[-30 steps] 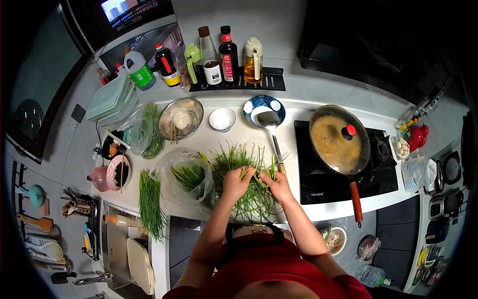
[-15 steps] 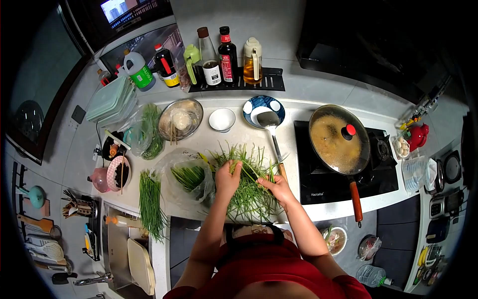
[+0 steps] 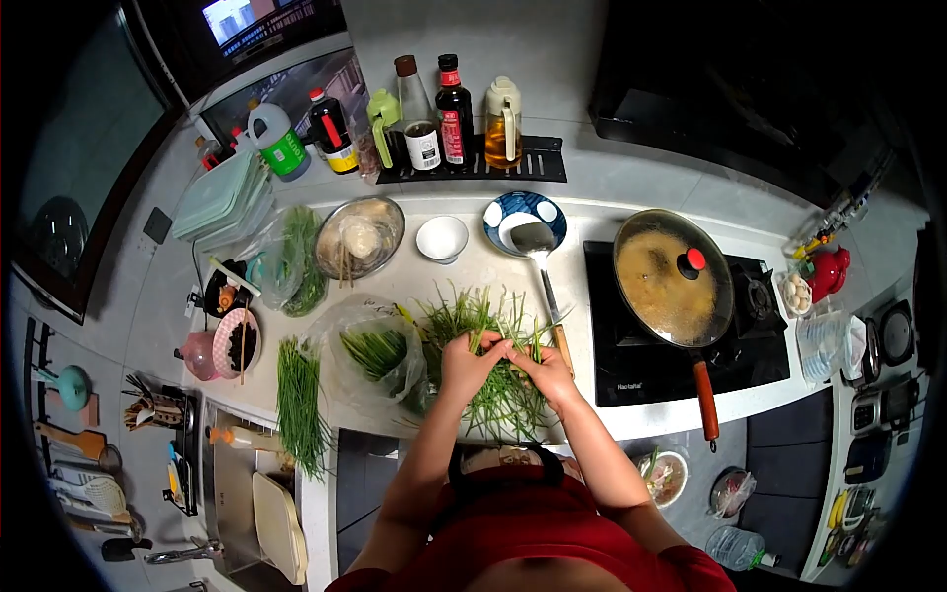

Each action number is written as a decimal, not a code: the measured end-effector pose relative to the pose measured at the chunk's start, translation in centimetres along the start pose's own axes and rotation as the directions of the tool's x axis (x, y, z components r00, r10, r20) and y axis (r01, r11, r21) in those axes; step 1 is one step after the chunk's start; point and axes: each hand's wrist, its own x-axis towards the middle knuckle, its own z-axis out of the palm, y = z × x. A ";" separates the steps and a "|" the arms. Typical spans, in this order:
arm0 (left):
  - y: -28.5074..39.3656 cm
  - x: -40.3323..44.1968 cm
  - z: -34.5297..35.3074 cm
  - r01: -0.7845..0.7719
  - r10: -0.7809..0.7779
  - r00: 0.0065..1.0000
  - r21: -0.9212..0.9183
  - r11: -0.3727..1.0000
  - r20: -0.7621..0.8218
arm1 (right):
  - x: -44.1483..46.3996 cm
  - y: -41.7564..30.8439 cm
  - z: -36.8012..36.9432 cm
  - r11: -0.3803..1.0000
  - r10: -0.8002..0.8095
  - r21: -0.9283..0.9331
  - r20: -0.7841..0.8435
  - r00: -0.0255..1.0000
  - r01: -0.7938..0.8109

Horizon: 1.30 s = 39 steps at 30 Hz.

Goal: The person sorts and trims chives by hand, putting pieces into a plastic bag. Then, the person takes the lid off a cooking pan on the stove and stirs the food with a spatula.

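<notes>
A loose, tangled heap of green chives (image 3: pixel 498 407) lies on the counter in front of me. Over it, my left hand (image 3: pixel 468 365) is closed on some chives, their green ends sticking out above the fingers. My right hand (image 3: pixel 547 377) pinches stalks just beside it, and the fingertips of both hands meet. Left of the heap is a clear plastic bag (image 3: pixel 340 383) with more chives inside. Farther left, a neat bundle of chives (image 3: pixel 300 390) hangs slightly over the counter edge. A metal spatula (image 3: pixel 549 286) with a wooden handle lies right of the heap.
A lidded frying pan (image 3: pixel 661 286) sits on the black stove (image 3: pixel 631 380) at right. Behind the chives are a blue-patterned plate (image 3: pixel 493 212), a white bowl (image 3: pixel 441 238) and a metal bowl with dough (image 3: pixel 358 237). Bottles stand on a black rack (image 3: pixel 543 163); the sink (image 3: pixel 232 493) is lower left.
My hands have come together; the left moved right and slightly down, the right slightly left. The stalk that stretched between them no longer shows at length.
</notes>
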 end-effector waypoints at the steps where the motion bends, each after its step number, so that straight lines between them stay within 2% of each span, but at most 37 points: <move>1: 0.0 0.0 0.0 -0.020 0.020 1.000 0.051 0.998 -0.001 | 0.2 0.4 0.0 1.000 -0.017 0.002 -0.014 1.000 0.017; 6: 0.0 0.3 -0.3 -0.144 0.176 0.980 0.289 0.946 -0.089 | -1.0 -1.1 0.5 1.000 -0.007 -0.016 -0.031 0.999 0.006; 10: -2.5 1.8 -1.5 -0.066 0.107 0.969 0.183 0.981 -0.222 | -1.3 -1.1 0.2 0.999 0.006 0.043 0.029 1.000 -0.008; 15: -2.1 1.6 -2.1 -0.080 0.125 0.973 0.227 0.971 -0.193 | -1.0 -0.5 -0.3 0.984 0.023 0.173 0.119 0.993 -0.044; 18: 0.8 0.5 -1.5 0.204 -0.206 0.978 -0.074 0.976 -0.021 | -0.8 -0.6 0.0 0.982 0.036 0.177 0.132 0.991 -0.059; 20: 1.3 -0.1 -0.9 0.152 -0.134 0.985 -0.196 0.969 0.105 | -0.6 -0.5 0.0 0.981 0.072 0.165 0.164 0.984 -0.100; 22: 1.7 -0.3 -0.7 0.220 -0.180 0.970 -0.270 0.937 0.165 | -0.5 -0.5 0.3 0.981 0.081 0.163 0.134 0.988 -0.103; 26: 0.0 -0.3 -0.4 0.160 -0.138 0.984 -0.217 0.963 0.113 | -0.5 -0.5 0.8 0.999 0.026 0.033 0.006 1.000 -0.026; 29: -1.2 -0.3 -0.1 0.078 -0.070 0.995 -0.124 0.989 0.067 | -0.6 -0.6 0.9 0.993 -0.063 -0.098 0.020 0.998 0.065; 32: -1.0 -0.3 -0.1 0.020 -0.020 0.999 0.007 1.000 0.041 | -0.7 -1.2 1.0 0.999 0.038 -0.005 0.011 0.999 -0.038; 34: -1.2 0.1 -0.1 -0.009 0.009 1.000 0.134 0.991 0.005 | -0.6 -1.2 0.8 1.000 0.024 -0.006 0.033 0.999 -0.023; 37: -0.5 0.7 -0.6 -0.105 0.131 0.989 0.292 0.951 -0.071 | -0.6 -1.3 0.5 0.999 0.030 -0.016 0.051 0.998 -0.030; 39: -1.1 1.4 -0.9 -0.112 0.157 0.982 0.344 0.932 -0.106 | -0.7 -1.3 0.3 0.999 0.041 -0.019 0.060 0.997 -0.040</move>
